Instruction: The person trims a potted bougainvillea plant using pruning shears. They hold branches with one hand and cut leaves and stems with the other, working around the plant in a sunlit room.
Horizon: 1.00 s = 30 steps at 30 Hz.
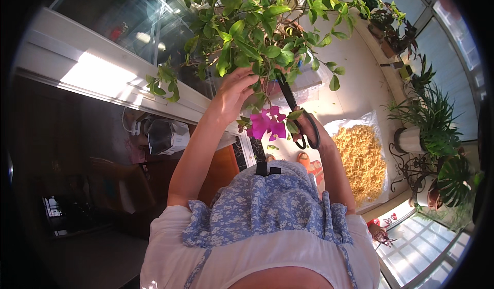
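A leafy bougainvillea [247, 38] spreads across the top of the view, with magenta bracts [268, 125] hanging on a low shoot between my arms. My right hand [307, 125] grips a pair of black-handled scissors [286, 90]. Their blades point up into the lower foliage, where the tips are partly hidden by leaves. On the other side, my left hand [236, 92] reaches up to the underside of the leaves with bent fingers. Its fingertips are among the stems, and whether they pinch one is not visible.
Yellow dried pieces [359, 161] lie spread on a white sheet [366, 121] on the floor to the right. Potted plants [411, 140] line the window side, some on a black scrolled metal stand [405, 169]. A white-framed sliding door [115, 71] stands at left.
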Each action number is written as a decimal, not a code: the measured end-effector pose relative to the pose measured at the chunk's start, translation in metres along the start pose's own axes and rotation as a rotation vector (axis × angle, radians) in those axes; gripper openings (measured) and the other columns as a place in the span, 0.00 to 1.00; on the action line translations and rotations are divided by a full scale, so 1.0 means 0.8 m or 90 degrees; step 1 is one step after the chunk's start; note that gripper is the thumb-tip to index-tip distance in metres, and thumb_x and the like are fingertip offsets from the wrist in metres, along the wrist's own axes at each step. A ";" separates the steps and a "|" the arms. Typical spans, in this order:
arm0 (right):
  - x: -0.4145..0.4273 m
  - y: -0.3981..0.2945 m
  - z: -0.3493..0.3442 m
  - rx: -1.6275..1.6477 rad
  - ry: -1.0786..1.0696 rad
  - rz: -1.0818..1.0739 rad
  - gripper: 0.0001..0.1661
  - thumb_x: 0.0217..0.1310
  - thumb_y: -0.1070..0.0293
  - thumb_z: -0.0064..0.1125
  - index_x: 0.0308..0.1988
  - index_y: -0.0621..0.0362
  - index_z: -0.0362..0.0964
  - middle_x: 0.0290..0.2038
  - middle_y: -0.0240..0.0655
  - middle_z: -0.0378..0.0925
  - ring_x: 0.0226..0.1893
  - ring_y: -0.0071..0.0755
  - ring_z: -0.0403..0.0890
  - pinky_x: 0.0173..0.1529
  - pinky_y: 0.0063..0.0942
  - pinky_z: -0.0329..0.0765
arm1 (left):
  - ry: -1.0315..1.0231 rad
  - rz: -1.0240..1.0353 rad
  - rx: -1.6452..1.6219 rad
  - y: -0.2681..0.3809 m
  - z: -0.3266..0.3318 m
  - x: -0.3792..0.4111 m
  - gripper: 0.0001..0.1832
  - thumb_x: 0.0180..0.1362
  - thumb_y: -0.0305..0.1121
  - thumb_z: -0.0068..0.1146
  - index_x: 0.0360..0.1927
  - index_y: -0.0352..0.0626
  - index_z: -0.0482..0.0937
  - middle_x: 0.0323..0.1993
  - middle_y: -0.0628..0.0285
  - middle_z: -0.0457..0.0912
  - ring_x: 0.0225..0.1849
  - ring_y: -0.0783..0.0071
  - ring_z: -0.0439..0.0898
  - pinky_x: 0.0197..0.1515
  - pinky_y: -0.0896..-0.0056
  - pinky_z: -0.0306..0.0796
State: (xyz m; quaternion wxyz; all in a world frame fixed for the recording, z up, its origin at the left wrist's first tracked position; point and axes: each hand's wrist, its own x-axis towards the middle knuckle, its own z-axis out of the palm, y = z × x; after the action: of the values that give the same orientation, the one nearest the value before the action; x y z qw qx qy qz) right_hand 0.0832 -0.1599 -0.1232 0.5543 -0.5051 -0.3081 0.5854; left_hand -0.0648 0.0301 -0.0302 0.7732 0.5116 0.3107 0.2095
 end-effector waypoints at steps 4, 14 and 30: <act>-0.035 -0.015 -0.017 -0.041 -0.001 0.077 0.37 0.63 0.33 0.42 0.30 0.61 0.68 0.19 0.26 0.62 0.19 0.20 0.67 0.26 0.21 0.71 | 0.052 0.048 -0.018 0.003 0.003 -0.030 0.17 0.60 0.29 0.51 0.52 0.36 0.73 0.48 0.60 0.77 0.50 0.75 0.75 0.53 0.69 0.67; -0.101 -0.070 -0.031 -0.133 0.022 0.053 0.34 0.64 0.38 0.45 0.34 0.63 0.70 0.18 0.27 0.64 0.20 0.22 0.67 0.28 0.23 0.68 | 0.376 0.508 0.387 -0.012 -0.014 -0.050 0.18 0.58 0.17 0.47 0.53 0.38 0.74 0.49 0.58 0.75 0.36 0.77 0.79 0.39 0.78 0.75; -0.050 -0.104 0.192 0.119 -0.072 0.092 0.49 0.51 0.19 0.32 0.35 0.59 0.68 0.18 0.26 0.60 0.16 0.22 0.63 0.24 0.24 0.69 | 0.292 0.764 0.582 0.014 -0.123 0.034 0.14 0.54 0.15 0.51 0.44 0.33 0.79 0.45 0.51 0.80 0.44 0.56 0.80 0.47 0.67 0.74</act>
State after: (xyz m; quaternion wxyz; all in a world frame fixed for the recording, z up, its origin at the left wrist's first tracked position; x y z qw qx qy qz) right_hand -0.0369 -0.1516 0.0095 0.5371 -0.4382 -0.2461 0.6775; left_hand -0.1137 0.1171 -0.0549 0.1573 0.8032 0.1883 0.5428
